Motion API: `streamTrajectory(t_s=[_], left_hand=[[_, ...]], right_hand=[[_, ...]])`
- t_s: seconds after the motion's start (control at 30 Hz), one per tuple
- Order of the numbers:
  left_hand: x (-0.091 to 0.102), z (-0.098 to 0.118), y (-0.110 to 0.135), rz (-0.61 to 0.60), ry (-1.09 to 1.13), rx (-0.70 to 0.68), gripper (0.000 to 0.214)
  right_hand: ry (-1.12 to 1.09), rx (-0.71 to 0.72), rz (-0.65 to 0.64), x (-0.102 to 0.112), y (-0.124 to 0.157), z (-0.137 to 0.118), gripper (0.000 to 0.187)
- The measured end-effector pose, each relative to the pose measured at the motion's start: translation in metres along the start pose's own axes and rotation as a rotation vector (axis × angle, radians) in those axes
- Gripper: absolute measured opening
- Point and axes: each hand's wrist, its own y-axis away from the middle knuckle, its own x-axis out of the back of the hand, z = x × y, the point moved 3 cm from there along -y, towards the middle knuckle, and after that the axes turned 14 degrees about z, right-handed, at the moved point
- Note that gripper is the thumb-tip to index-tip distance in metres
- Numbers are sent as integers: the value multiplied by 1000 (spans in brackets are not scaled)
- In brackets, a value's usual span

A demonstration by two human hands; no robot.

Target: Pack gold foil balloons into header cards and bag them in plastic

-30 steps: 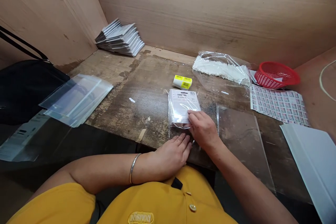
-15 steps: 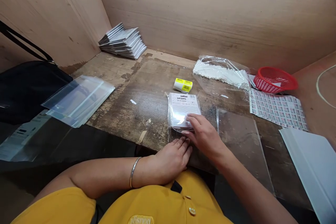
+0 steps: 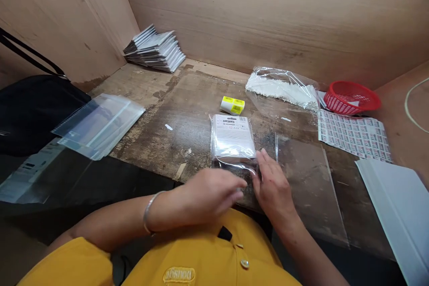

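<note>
A white printed card pack (image 3: pixel 233 136) lies in a clear plastic bag (image 3: pixel 234 165) on the table in front of me. The bag's loose clear end points toward my body. My right hand (image 3: pixel 273 185) rests along the bag's right edge, fingers stretched out and thumb apart, touching the plastic. My left hand (image 3: pixel 214 192) hovers just in front of the bag's near end. Its fingers are curled in and pressed together, somewhat blurred; whatever may be between them is hidden. Just behind the pack lies a roll of yellow barcode labels (image 3: pixel 233 105).
Clear sleeves (image 3: pixel 100 125) lie at the left beside a black bag (image 3: pixel 36 111). Stacked packs (image 3: pixel 156 51) stand at the back. A bag of white pieces (image 3: pixel 281 91), a red basket (image 3: pixel 351 98), sticker sheets (image 3: pixel 353 134) and white sheets (image 3: pixel 395 205) occupy the right.
My left hand has lifted from the table edge and its fingers have curled. My right hand has slid off the pack's face to the right edge of the bag.
</note>
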Motion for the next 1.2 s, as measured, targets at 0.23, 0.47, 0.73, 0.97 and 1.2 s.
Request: streamTrajectory(t_s=[0.23, 0.47, 0.73, 0.97, 1.2], left_hand=[[-2, -61, -8, -108, -187, -127, 61], [-34, -48, -9, 66, -282, -31, 49], [-37, -54, -1, -27, -319, -101, 66], [-39, -57, 1, -40, -331, -133, 60], [-7, -75, 6, 59, -241, -282, 30]], right_hand=[[54, -6, -16, -6, 17, 9, 40], [23, 64, -228, -4, -5, 23, 47], [12, 24, -262, 3, 21, 4, 37], [-197, -40, -111, 1, -2, 8, 43], [-168, -37, -238, -28, 24, 8, 41]])
